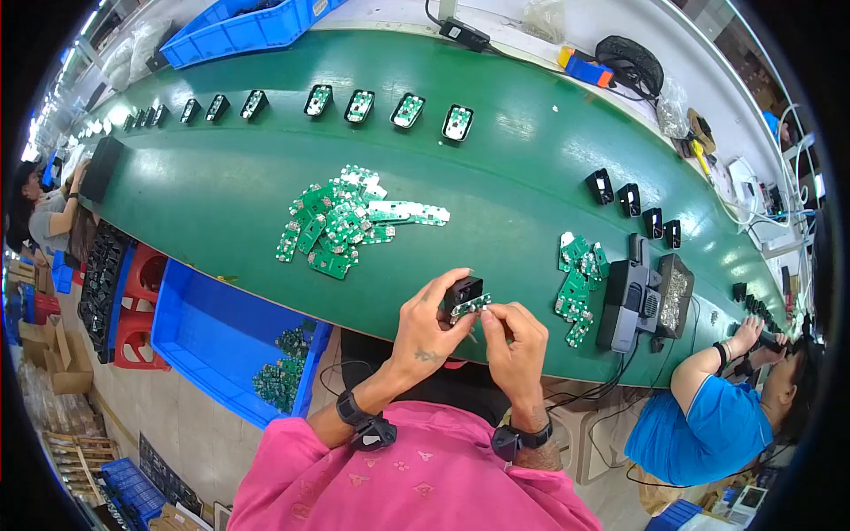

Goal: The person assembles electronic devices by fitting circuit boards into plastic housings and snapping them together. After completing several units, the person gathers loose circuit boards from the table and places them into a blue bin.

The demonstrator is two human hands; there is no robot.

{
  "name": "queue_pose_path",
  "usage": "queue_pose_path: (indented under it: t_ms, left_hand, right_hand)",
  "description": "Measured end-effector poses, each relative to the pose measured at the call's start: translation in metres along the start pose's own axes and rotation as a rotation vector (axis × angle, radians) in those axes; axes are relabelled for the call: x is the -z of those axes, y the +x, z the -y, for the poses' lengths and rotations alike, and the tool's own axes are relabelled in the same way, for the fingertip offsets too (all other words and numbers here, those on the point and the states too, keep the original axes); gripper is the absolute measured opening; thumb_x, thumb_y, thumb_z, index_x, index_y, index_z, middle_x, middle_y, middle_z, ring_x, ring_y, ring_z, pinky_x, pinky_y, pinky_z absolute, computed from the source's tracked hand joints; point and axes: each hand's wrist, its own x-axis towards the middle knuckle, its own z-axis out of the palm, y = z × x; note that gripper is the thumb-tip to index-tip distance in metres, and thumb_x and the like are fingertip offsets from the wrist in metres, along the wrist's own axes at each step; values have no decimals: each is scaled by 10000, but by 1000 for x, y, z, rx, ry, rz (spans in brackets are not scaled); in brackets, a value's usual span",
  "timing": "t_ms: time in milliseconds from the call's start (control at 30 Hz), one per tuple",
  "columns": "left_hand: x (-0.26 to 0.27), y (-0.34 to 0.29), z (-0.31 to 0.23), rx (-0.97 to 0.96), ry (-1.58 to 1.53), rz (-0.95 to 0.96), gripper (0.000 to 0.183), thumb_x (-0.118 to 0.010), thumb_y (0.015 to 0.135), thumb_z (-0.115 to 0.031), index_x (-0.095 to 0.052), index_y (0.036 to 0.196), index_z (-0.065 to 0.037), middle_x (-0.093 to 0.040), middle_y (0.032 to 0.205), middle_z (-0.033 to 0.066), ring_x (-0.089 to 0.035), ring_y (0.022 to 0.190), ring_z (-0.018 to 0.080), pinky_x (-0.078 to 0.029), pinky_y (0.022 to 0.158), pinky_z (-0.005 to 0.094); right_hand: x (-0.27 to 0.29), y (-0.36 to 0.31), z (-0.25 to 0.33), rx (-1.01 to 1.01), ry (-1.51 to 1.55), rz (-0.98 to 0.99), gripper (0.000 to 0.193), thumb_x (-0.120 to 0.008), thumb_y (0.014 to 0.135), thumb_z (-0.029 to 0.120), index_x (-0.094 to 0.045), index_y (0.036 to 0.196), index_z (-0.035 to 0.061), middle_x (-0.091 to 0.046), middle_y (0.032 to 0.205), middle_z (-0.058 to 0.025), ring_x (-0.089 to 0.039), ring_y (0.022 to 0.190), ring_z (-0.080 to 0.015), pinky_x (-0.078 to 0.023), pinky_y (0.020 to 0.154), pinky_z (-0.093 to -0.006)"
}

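My left hand (423,329) is closed around a small black plastic housing (462,288), held just above the near edge of the green table. A green circuit board (470,307) sits tilted at the housing's near side; whether it is inside cannot be told. My right hand (516,342) pinches at the board's right end, its fingertips together. Beyond my hands lies a loose pile of green circuit boards (336,221). To the right is a smaller heap of boards (575,288). Along the far side runs a row of black housings (408,111) with boards in them.
A black and grey device (625,305) stands at right beside a container of small metal parts (676,296). Several black housings (629,200) stand behind it. A blue bin (204,341) with boards sits below the table's left edge. Co-workers sit at both sides.
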Motion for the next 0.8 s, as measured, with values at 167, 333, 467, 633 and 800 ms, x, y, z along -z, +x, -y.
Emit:
queue_pose_path:
  t_ms: [167, 333, 467, 633, 800]
  left_hand:
    - [10, 3, -11, -93, 149, 50, 566, -684, 796, 96, -542, 1326, -42, -604, 1170, 106, -669, 925, 136, -611, 722, 264]
    - [17, 3, -13, -172, 177, 95, 552, -693, 792, 83, -551, 1310, -46, -611, 1176, 116, -676, 945, 163, -614, 736, 293]
    - [21, 3, -15, -233, 259, 165, 556, -705, 787, 32, -543, 1309, -70, -621, 1159, 154, -666, 937, 293, -582, 755, 353]
    - [24, 1, -12, -196, 244, 204, 545, -694, 796, 0, -532, 1310, -77, -640, 1116, 185, -650, 948, 366, -550, 786, 400]
    - [23, -1, -9, -208, 244, 181, 564, -711, 790, 21, -549, 1318, -96, -666, 1086, 125, -691, 842, 233, -587, 664, 314]
  right_hand:
    - [16, 16, 9, 197, -191, 274, 61, -665, 864, 62, -665, 870, 1, -617, 755, -149, -616, 667, -322, -476, 597, -397]
    - [22, 20, 17, 186, -226, 385, 73, -660, 864, 72, -665, 876, 0, -628, 776, -153, -627, 704, -341, -484, 622, -406]
    - [22, 19, 14, 205, -228, 417, 79, -656, 867, 75, -664, 885, -2, -630, 790, -158, -627, 717, -352, -486, 630, -413]
    - [20, 18, 13, 205, -218, 439, 84, -653, 869, 74, -662, 896, -5, -630, 799, -160, -626, 723, -354, -487, 636, -415]
    - [21, 16, 15, 194, -217, 436, 83, -647, 868, 69, -665, 890, -9, -633, 794, -162, -628, 719, -357, -489, 637, -418]
